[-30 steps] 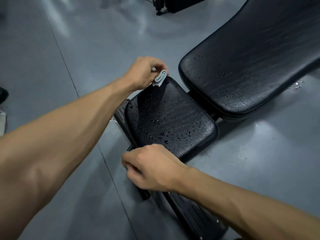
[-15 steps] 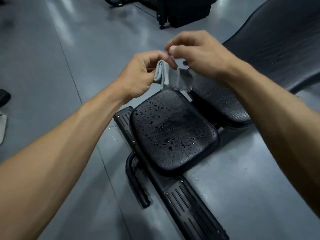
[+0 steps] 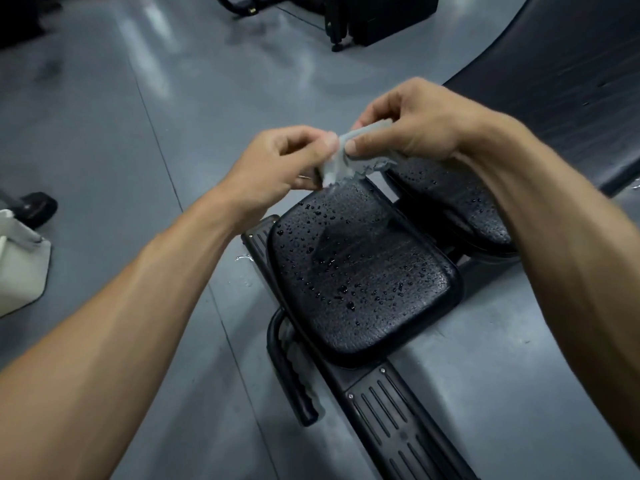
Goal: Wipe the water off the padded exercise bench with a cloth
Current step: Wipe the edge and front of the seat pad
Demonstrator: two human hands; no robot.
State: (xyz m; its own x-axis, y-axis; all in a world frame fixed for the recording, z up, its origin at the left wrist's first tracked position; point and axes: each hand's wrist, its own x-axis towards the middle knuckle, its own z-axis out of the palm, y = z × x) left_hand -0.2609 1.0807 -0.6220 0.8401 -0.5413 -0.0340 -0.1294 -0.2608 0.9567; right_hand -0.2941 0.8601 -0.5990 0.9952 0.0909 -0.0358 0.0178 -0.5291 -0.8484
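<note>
The black padded seat (image 3: pixel 360 271) of the exercise bench lies below my hands, dotted with water drops. Its long back pad (image 3: pixel 554 98) runs off to the upper right, its near end also wet. Both hands hold a small light grey cloth (image 3: pixel 341 161) in the air above the far edge of the seat. My left hand (image 3: pixel 277 161) pinches the cloth's left end. My right hand (image 3: pixel 412 123) pinches its right part between thumb and fingers. Part of the cloth is hidden under my fingers.
A black frame rail with a ribbed footplate (image 3: pixel 398 420) and a side handle (image 3: pixel 291 368) runs toward me. Grey glossy floor (image 3: pixel 138 133) surrounds the bench, with a small puddle (image 3: pixel 242 259) left of the seat. A white object (image 3: pixel 20 265) sits far left; dark equipment (image 3: pixel 363 22) stands behind.
My right hand left the handle beside the seat, rose and took hold of the cloth held by my left hand. Both hands now pull the cloth apart above the seat.
</note>
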